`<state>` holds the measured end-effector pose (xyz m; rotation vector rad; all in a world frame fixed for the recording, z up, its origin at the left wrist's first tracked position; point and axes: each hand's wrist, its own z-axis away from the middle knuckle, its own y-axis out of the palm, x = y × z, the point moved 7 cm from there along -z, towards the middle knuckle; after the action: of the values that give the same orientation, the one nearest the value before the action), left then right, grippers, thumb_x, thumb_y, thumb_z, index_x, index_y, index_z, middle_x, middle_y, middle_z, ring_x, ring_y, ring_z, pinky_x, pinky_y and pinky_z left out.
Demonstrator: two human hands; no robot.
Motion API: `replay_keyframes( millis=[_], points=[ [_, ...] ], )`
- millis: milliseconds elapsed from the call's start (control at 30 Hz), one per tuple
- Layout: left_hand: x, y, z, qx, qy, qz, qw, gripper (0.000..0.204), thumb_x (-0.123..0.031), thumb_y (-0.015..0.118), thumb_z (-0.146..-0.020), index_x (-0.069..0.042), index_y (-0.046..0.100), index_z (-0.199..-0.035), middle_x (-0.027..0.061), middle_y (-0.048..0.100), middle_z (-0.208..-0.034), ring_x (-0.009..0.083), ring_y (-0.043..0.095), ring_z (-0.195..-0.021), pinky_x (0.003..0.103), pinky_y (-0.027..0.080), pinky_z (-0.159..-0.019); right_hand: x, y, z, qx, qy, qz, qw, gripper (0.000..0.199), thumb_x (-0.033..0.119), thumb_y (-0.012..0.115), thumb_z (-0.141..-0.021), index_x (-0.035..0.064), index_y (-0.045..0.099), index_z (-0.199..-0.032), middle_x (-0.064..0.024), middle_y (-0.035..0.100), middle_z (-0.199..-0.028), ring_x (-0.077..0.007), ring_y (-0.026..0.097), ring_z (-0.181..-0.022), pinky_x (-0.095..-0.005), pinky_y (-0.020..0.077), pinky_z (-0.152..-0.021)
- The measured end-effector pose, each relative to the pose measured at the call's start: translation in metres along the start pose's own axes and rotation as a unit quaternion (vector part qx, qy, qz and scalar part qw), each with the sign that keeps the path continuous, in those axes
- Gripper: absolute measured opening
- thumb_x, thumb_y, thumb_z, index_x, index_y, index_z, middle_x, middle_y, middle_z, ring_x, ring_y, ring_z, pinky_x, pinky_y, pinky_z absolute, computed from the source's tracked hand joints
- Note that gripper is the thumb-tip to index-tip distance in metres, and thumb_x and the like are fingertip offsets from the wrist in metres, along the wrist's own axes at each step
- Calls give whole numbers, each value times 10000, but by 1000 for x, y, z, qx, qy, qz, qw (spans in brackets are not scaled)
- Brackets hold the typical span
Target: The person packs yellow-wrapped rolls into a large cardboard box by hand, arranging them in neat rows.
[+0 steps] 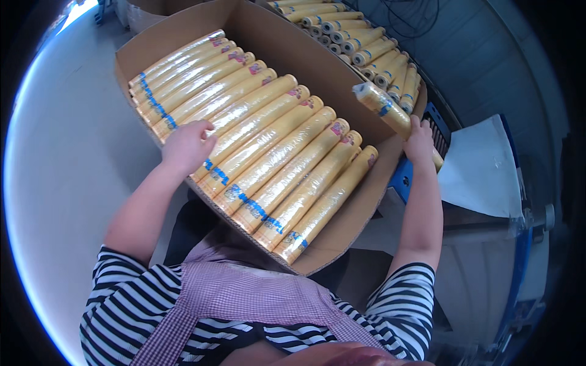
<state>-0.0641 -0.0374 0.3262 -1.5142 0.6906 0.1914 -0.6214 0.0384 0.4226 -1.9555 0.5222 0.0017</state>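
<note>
A large cardboard box (pixel 332 263) stands open in front of me, with a row of yellow, plastic-wrapped rolls (pixel 262 131) lying side by side in it. Over the near ends of the rolls, at the box's left front side, my left hand (pixel 190 146) is closed with curled fingers; what they grip, if anything, is hidden. Beyond the box's right wall, my right hand (pixel 420 141) grips a single wrapped yellow roll (pixel 386 108) around its lower part. This roll slants up to the left, and its far end overlaps the box's right wall.
Behind the box to the right lies a pile of similar yellow rolls (pixel 366 46). A blue crate (pixel 403 177) is by my right hand, beside a white sheet (pixel 482 168) on a bench. Another cardboard box (pixel 143 17) stands at the far left, and dark cables (pixel 415 30) hang at the back.
</note>
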Motion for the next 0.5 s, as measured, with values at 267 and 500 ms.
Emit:
replay_keyframes(
  millis=[267, 500],
  points=[
    [-39, 0, 9, -78, 148, 512, 842, 385, -53, 719, -925, -1, 584, -1282, 155, 618, -1226, 238, 655, -1117, 358, 544, -988, 250, -79, 34, -163, -256, -207, 930, 683, -28, 729, -669, 140, 559, -1309, -153, 551, -1080, -383, 566, -1022, -493, 477, -912],
    [-28, -77, 69, -419, 291, 130, 850, 445, -104, 836, -837, -30, 580, -1192, 137, 572, -1205, 265, 604, -1025, 350, 520, -917, 316, -104, 48, -230, -231, -313, 892, 529, -26, 711, -690, 114, 614, -1191, -173, 576, -1029, -401, 570, -980, -502, 476, -887]
  ],
)
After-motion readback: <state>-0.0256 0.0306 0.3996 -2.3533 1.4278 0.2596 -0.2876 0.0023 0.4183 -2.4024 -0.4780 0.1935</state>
